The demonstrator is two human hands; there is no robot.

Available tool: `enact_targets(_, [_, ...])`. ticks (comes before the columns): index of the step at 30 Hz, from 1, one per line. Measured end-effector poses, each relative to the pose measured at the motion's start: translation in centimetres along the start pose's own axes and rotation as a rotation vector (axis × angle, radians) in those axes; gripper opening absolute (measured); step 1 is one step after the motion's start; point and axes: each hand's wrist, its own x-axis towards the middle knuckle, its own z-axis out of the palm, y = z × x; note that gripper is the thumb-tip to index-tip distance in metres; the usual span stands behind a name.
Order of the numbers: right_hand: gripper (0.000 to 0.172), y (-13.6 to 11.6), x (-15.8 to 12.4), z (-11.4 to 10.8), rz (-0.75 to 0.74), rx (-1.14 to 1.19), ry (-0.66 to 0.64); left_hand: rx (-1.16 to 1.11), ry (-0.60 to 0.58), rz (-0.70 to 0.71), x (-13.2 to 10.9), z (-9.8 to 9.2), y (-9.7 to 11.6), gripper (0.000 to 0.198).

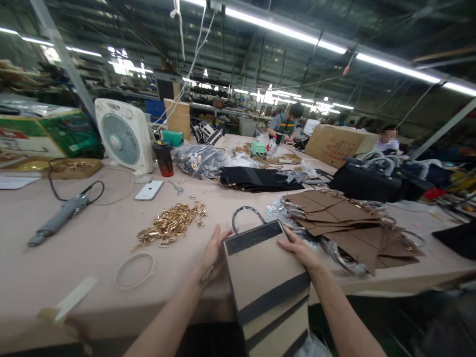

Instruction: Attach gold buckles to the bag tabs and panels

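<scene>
The right hand [302,249] is pinching the bag panel [266,272] at its upper right edge, while the left hand [212,250] is resting along the opposite edge, its fingers too hidden to tell whether they are pinching. The panel is slanting over the worktop's [178,297] front edge, handle [248,209] pointing away; supporting both sides evenly should be preventing twists and creases.

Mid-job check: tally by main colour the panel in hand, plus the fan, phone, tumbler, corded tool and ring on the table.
White or off-white: 3 (fan, phone, ring)
Grey: 1 (corded tool)
Black and red: 1 (tumbler)
Beige and black: 1 (panel)
Total: 6
</scene>
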Motion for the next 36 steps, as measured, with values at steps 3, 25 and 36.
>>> enact_targets(3, [0.07, 1.7, 1.4, -0.5, -0.063, -0.026, 0.05, 0.12, 0.015, 0.098, -1.5, -1.5, -0.1, 0.082])
enact_targets(25, [0.067, 7.2, 5.7, -0.1, -0.278, -0.63, 0.004, 1.763, 0.313, 0.599, -0.7, -0.1, -1.4, 0.051])
enact_targets(36, [0.054, 7.3, 5.5, -0.2, -0.405, -1.019, 0.107, 1.761, 0.325, 0.596, 3.5, 1.0, -2.5, 0.051])
